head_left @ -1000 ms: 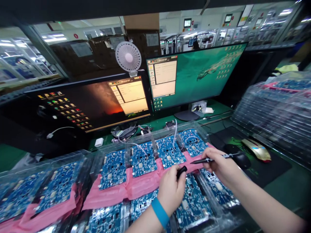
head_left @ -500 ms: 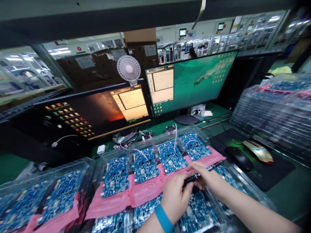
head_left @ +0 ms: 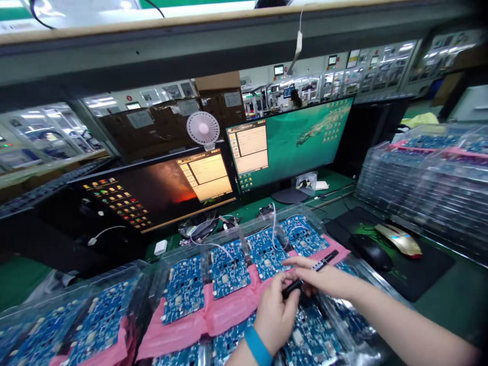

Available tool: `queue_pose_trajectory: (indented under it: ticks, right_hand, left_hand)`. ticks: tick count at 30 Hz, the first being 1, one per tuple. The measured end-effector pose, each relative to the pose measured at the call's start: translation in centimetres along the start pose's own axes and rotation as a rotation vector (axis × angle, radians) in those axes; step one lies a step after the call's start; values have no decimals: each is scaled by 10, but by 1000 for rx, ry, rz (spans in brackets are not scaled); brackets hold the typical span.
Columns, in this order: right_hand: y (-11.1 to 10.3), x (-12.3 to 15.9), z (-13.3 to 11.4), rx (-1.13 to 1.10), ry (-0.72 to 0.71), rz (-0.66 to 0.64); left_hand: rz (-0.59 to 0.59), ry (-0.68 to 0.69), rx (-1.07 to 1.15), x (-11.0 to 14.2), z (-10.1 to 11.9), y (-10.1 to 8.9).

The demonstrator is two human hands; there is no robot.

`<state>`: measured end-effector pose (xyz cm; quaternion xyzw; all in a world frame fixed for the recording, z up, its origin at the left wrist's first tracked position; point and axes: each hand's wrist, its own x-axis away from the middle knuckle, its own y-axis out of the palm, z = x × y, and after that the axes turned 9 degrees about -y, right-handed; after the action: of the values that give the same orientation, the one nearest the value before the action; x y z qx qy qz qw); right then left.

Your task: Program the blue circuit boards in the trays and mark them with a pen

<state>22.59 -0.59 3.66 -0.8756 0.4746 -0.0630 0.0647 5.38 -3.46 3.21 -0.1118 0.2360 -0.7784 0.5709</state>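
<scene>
Both hands meet over a clear plastic tray (head_left: 156,277) of blue circuit boards. A black marker pen (head_left: 325,260) slants between them, its middle hidden by fingers. My left hand (head_left: 276,310), with a blue band (head_left: 258,346) at its wrist, is closed around the lower left end. My right hand (head_left: 310,274) is closed on the pen farther along; its upper end sticks out past the knuckles. Under the hands, pink sheeting (head_left: 229,310) runs across the tray between two rows of boards. One blue board (head_left: 263,249) lies just beyond my fingers, with a white cable above it.
Another tray of boards (head_left: 102,315) stands at the left. Two monitors (head_left: 183,188) and a small fan (head_left: 203,128) are behind. At the right are a black mouse (head_left: 370,251), a gold mouse (head_left: 398,240) on a mat, and a tall stack of clear trays (head_left: 423,175). A shelf beam crosses overhead.
The view has tilted up, so more of the overhead shelf shows. Both hands still hold the marker pen, and less of its upper end sticks out past my right hand.
</scene>
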Motion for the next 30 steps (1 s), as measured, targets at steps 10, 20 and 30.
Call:
queue_pose_trajectory:
  ticks: [10,20,30]
  right_hand:
    - [-93,-26,29,901,206,405]
    - [-85,-55,48,1116,298,391]
    - [-78,-60,52,1177,395,398]
  left_hand:
    - [107,-196,-302,-7,-2,6]
    - [55,-251,-581,-11,-4,10]
    - [17,-224,-746,-15,-4,13]
